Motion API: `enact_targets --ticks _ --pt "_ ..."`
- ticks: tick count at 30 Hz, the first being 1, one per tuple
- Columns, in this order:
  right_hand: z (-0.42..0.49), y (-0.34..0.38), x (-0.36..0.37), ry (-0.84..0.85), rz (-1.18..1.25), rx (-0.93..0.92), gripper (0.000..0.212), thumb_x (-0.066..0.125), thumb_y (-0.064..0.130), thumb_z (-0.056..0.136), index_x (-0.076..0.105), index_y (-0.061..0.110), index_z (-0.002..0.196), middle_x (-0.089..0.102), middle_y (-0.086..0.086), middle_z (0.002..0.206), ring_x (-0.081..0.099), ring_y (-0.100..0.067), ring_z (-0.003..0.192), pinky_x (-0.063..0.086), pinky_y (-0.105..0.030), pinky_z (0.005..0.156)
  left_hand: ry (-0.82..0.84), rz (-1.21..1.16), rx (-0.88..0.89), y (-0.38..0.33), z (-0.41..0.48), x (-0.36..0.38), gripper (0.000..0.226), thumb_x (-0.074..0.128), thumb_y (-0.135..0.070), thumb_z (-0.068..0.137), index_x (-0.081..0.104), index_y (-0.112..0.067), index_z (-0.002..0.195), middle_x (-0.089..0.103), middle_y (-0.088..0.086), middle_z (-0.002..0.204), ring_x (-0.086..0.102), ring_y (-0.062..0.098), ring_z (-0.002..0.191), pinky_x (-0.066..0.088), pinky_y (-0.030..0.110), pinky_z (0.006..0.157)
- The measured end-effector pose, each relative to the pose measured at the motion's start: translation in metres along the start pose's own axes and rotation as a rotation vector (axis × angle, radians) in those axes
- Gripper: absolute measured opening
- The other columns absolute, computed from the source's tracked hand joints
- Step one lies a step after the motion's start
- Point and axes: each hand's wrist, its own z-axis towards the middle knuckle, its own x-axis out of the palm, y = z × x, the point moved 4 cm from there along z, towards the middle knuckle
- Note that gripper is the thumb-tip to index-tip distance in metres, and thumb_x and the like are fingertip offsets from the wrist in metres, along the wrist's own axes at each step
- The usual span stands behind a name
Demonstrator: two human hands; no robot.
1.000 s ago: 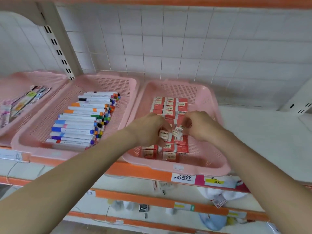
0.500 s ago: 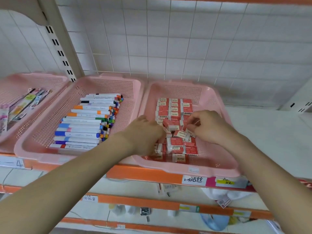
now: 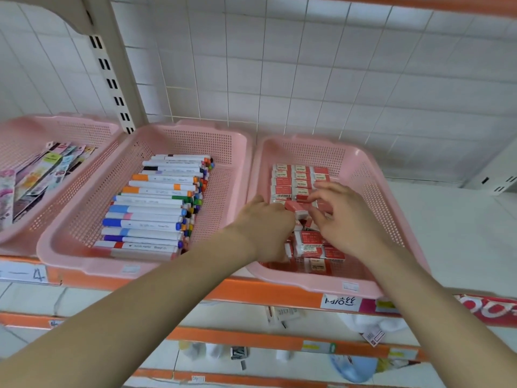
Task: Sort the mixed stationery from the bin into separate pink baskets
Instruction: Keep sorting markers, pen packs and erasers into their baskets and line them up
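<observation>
— Where's room on the shelf (image 3: 461,233)?
— Its right end, beside the eraser basket (image 3: 383,197): open surface.
— Leftward?
— Marker basket (image 3: 221,191) and left basket (image 3: 70,130), rim to rim along the front edge; upright post (image 3: 112,65) behind.

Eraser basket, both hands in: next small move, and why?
Probably lay the tilted eraser flat against the neat back rows. Both the left hand and right hand meet at it, and the erasers nearer the front of the pink basket lie jumbled.

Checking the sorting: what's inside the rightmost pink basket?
Small red-and-white packs: neat rows at the back, a loose pile in front. The left hand and right hand cover the middle.
</observation>
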Motion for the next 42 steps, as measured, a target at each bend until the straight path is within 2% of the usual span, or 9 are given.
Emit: enact_targets --ticks 6,10,17,21,24,27,34,38,42 --pt "0.0 -0.005 -0.001 0.045 0.042 0.095 0.026 0.063 0.015 0.093 0.067 0.017 0.118 0.063 0.002 0.128 0.06 -0.014 0.108 0.037 -0.018 0.095 -0.051 -0.14 -0.057 0.005 0.004 0.006 0.047 0.059 -0.067 0.084 0.05 -0.023 0.075 0.046 -0.008 0.075 0.046 0.018 0.081 0.035 0.037 0.098" --pt "-0.002 -0.005 0.0 0.027 0.043 0.101 0.025 0.061 0.016 0.093 0.068 0.017 0.117 0.068 0.0 0.12 0.064 -0.018 0.103 0.048 -0.028 0.094 -0.168 -0.283 -0.112 0.009 0.004 0.006 0.037 0.053 -0.042 0.093 0.051 -0.022 0.062 0.047 -0.009 0.062 0.047 0.019 0.071 0.043 0.039 0.096" --pt "-0.001 0.009 -0.002 0.034 0.052 -0.021 0.027 0.059 0.024 0.095 0.064 0.022 0.122 0.063 0.01 0.1 0.057 -0.015 0.089 0.049 -0.033 0.08 -0.36 -0.301 -0.227 0.016 -0.005 -0.007 0.04 0.045 -0.047 0.089 0.069 -0.021 0.108 0.068 -0.005 0.108 0.062 0.022 0.104 0.039 0.037 0.094" --pt "0.005 0.022 -0.016 0.085 0.069 -0.088 0.045 0.057 0.033 0.097 0.051 0.024 0.141 0.051 0.005 0.145 0.05 -0.02 0.129 0.037 -0.038 0.112 -0.37 -0.275 -0.321 0.034 -0.024 -0.023 0.052 0.042 -0.052 0.088 0.065 -0.021 0.122 0.063 -0.002 0.127 0.059 0.024 0.114 0.037 0.041 0.101" --pt "0.013 0.04 -0.023 0.095 0.034 -0.166 0.049 0.056 0.036 0.097 0.048 0.023 0.144 0.044 0.007 0.15 0.039 -0.019 0.14 0.023 -0.032 0.115 -0.4 -0.272 -0.425 0.056 -0.045 -0.03 0.057 0.039 -0.053 0.085 0.064 -0.021 0.124 0.062 -0.003 0.129 0.058 0.025 0.117 0.037 0.041 0.101" --pt "0.021 0.073 -0.024 0.088 0.046 -0.228 0.045 0.057 0.031 0.097 0.053 0.021 0.14 0.052 0.003 0.144 0.046 -0.019 0.132 0.025 -0.024 0.105 -0.404 -0.268 -0.497 0.082 -0.071 -0.029 0.056 0.04 -0.053 0.084 0.064 -0.021 0.122 0.06 -0.003 0.131 0.057 0.026 0.116 0.037 0.041 0.1" --pt "0.053 0.188 0.026 0.029 0.095 -0.357 0.042 0.063 0.025 0.091 0.062 0.011 0.131 0.058 -0.007 0.138 0.053 -0.029 0.128 0.032 -0.026 0.102 -0.464 -0.267 -0.488 0.179 -0.154 -0.019 0.053 0.037 -0.052 0.09 0.065 -0.02 0.122 0.06 -0.004 0.129 0.059 0.026 0.112 0.037 0.039 0.097" --pt "0.078 0.277 0.07 0.083 0.091 -0.388 0.041 0.063 0.027 0.091 0.062 0.016 0.131 0.06 -0.002 0.136 0.053 -0.024 0.126 0.039 -0.032 0.104 -0.431 -0.257 -0.481 0.259 -0.216 -0.011 0.061 0.029 -0.056 0.086 0.064 -0.022 0.121 0.06 -0.004 0.13 0.056 0.026 0.115 0.036 0.039 0.098" --pt "0.101 0.361 0.102 0.158 0.076 -0.406 0.05 0.058 0.032 0.095 0.049 0.024 0.144 0.045 0.006 0.151 0.039 -0.016 0.14 0.03 -0.039 0.117 -0.351 -0.26 -0.537 0.338 -0.266 0.003 0.058 0.03 -0.056 0.086 0.062 -0.024 0.123 0.059 -0.003 0.13 0.055 0.027 0.119 0.036 0.039 0.1"
